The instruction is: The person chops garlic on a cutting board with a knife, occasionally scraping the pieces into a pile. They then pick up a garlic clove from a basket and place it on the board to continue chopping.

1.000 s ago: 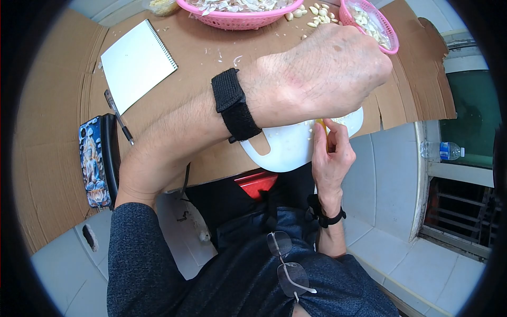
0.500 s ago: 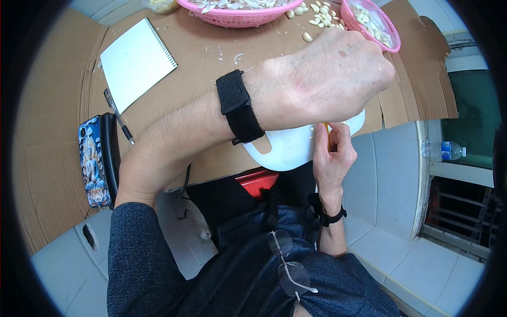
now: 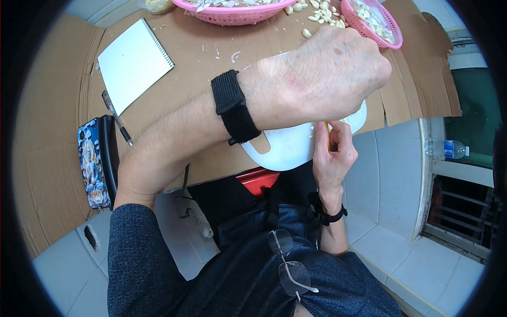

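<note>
My left hand (image 3: 330, 74) reaches across above a white cutting board (image 3: 285, 150), back of the hand up. Its fingers bend down out of sight, so what they hold or touch is hidden. Close below it, at the board's near edge, my right hand (image 3: 335, 149) is closed around a narrow yellow handle (image 3: 330, 138). The far end of that handle disappears behind my left hand. Small pale bits lie on the board beside my right fingers. Beyond my left hand, peeled garlic cloves (image 3: 323, 13) are scattered on the cardboard.
A large pink basket (image 3: 237, 17) of garlic skins and a smaller pink basket (image 3: 391, 36) with pale pieces stand at the back. On the left lie a spiral notebook (image 3: 132, 66), a pen (image 3: 117, 119) and a patterned phone case (image 3: 92, 164). Cardboard (image 3: 185, 58) covers the table.
Both hands stay nearly in place, the left shifting very slightly. The table and its objects appear a little moved in the view, as from a small head movement.
</note>
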Demonstrator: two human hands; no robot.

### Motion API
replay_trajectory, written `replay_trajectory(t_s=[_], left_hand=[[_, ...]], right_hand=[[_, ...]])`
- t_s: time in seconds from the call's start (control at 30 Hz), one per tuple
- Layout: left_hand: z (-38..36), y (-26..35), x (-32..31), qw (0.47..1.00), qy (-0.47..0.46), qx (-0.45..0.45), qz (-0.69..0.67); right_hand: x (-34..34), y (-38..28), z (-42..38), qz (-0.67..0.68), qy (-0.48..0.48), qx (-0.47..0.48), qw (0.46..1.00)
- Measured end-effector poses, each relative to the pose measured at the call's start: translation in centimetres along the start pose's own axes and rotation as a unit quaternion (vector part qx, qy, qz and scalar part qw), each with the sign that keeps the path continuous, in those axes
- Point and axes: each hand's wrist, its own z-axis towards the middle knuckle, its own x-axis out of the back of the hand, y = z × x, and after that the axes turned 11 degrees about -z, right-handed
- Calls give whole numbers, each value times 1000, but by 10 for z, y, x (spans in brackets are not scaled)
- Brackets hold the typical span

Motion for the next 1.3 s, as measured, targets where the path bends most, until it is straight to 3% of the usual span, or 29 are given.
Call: replay_trajectory(t_s=[0.1, 0.17, 0.27, 0.4, 0.47, 0.7, 0.9, 0.97, 1.0, 1.07, 1.17, 1.3], left_hand=[[0, 0, 5, 1000, -19, 19, 2], [0, -6, 5, 999, 47, -14, 14], [1, -10, 9, 998, 60, -5, 23], [8, -11, 29, 998, 28, -5, 51], [10, -11, 33, 999, -8, 31, 28], [10, -15, 43, 998, 14, 11, -68], [12, -5, 56, 989, 18, 63, -132], [7, -7, 48, 971, 179, -90, -130], [7, -9, 46, 970, 183, -94, -130], [9, -14, 45, 993, 74, 6, -94], [14, -5, 53, 997, 3, 58, -47], [9, -7, 38, 997, 72, 6, 25]], right_hand=[[0, 2, 0, -1, 1, 5, 1000], [1, 0, 1, -3, -1, 6, 1000], [2, -1, 1, -14, -8, 10, 1000], [4, -2, 2, -35, -14, 23, 999], [4, -3, 3, -38, -15, 25, 999], [16, -13, 9, -65, -36, 20, 997], [12, -13, 7, -67, -28, 35, 997], [12, -14, 7, -73, -30, 32, 996], [12, -15, 8, -77, -31, 32, 996], [11, -13, 8, -83, -26, 44, 995], [16, -18, 12, -93, -24, 56, 994], [22, -21, 23, -114, -15, 54, 992]])
